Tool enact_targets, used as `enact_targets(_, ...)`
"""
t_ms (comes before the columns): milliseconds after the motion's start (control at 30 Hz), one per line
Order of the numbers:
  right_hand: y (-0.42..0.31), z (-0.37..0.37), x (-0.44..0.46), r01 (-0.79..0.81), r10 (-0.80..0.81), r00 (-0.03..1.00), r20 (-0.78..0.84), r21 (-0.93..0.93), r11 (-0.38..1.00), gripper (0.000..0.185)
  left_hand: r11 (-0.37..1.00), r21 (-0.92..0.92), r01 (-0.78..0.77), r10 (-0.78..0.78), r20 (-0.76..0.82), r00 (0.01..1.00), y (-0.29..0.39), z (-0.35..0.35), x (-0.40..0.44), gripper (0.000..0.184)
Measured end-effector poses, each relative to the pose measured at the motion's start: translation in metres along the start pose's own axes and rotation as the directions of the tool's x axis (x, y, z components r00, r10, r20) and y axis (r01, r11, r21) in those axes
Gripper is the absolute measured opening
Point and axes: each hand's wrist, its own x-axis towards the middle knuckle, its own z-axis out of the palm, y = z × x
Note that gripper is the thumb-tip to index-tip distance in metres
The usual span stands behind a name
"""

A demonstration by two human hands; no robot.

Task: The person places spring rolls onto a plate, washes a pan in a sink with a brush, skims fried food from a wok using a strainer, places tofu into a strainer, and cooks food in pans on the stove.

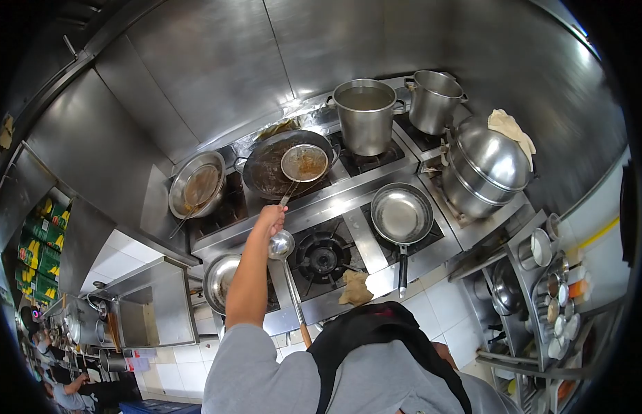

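Apron (366,321): black, over grey shirt (266,362)
Left hand (272,219): fingers wrapped round handle of strainer (304,163)
Strainer position: mesh head over dark wok (264,162)
Ladle (282,245): bowl beside left wrist
Right hand: hidden, can't tell state

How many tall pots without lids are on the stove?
2: a larger pot just right of the wok, and a smaller pot farther right, up behind the domed lid. None there seems hidden.

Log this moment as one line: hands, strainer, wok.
left hand: grips strainer handle | right hand: not in view | strainer: over wok, brown matter inside | wok: back row
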Motion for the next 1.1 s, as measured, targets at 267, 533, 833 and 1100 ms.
enact_targets(267,-0.019,0.003,0.008,-0.189,0.223,0.975,-0.011,0.488,0.852,0.035,0.997,0.048,-0.061,0.063,-0.041,0.997,0.016,-0.056,-0.05,0.014)
enact_targets(533,0.008,0.007,0.005,-0.131,0.131,0.991,0.017,0.265,0.955,0.033,0.967,0.192,-0.166,0.191,-0.122,0.974,0.032,-0.039,-0.058,0.015)
enact_targets(833,0.008,0.002,0.002,0.041,-0.041,0.999,-0.009,0.087,0.995,0.032,0.956,0.198,-0.215,0.249,-0.165,0.954,-0.007,0.024,-0.018,0.011)
enact_targets(1100,0.004,0.007,-0.025,-0.084,0.101,0.993,-0.062,0.227,0.97,0.036,0.824,0.421,-0.379,0.526,-0.317,0.79,0.009,-0.051,0.025,0.02)
